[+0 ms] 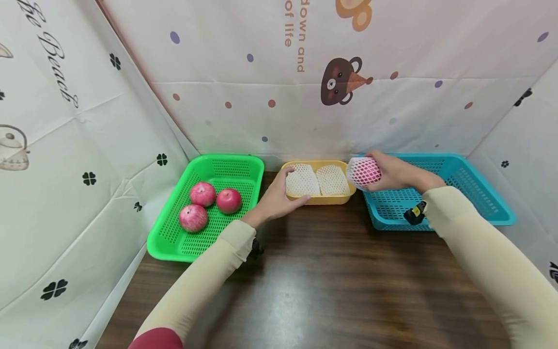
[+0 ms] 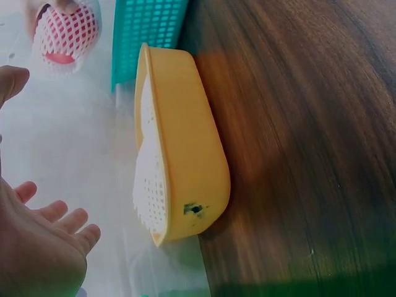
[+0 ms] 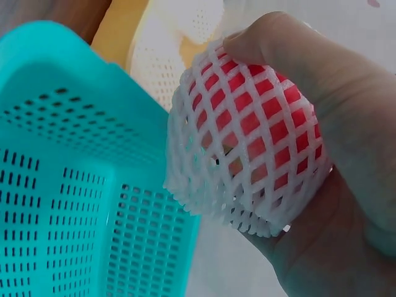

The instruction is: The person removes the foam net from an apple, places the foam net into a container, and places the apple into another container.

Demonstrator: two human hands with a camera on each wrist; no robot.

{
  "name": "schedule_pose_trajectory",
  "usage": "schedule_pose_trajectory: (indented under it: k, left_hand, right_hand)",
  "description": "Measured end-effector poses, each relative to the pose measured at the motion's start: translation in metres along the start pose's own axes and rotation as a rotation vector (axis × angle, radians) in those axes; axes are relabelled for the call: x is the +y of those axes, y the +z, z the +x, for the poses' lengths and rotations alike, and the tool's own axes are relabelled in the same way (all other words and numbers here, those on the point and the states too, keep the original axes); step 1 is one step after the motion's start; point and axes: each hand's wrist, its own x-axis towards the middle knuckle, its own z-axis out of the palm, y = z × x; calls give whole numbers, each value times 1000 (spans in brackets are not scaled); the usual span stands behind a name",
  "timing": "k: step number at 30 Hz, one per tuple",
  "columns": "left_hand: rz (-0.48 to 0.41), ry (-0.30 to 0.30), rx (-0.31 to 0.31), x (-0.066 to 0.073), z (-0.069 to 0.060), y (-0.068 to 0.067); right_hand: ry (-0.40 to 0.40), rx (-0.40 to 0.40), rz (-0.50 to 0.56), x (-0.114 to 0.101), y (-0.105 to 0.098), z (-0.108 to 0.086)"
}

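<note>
My right hand (image 1: 389, 170) grips a red apple (image 3: 247, 124) wrapped in a white foam net (image 3: 204, 179), held over the left edge of the blue basket (image 1: 453, 213). My left hand (image 1: 279, 196) hovers by the left end of a yellow container (image 1: 333, 200), thumb and fingers spread, with nothing held. Two white foam nets (image 1: 302, 180) lie side by side in that container. In the left wrist view, the left hand (image 2: 43, 247) stands apart from the container's wall (image 2: 189, 142).
A green basket (image 1: 174, 242) on the left holds a red apple (image 1: 228, 200) and two streaked pink ones (image 1: 193, 218). All the containers stand on a dark wooden table (image 1: 331, 281) against a printed white cloth (image 1: 244, 116) at the back and sides.
</note>
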Motion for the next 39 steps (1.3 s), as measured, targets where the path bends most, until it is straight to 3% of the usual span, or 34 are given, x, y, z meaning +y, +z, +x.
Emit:
schedule_pose_trajectory:
  k: [7,16,28,39]
  left_hand:
    - [-43,-37,37,-1,-4,-5]
    - [-117,-83,54,3,-7,-5]
    - [-173,-77,91,7,-12,2]
    - [-182,-77,122,6,-15,8]
  right_hand:
    - [10,12,-14,-11,6,5]
    - [-34,0,-19,-22,13,13]
    - [-104,12,-31,-38,26,19]
    - [-114,5,-44,-45,38,27]
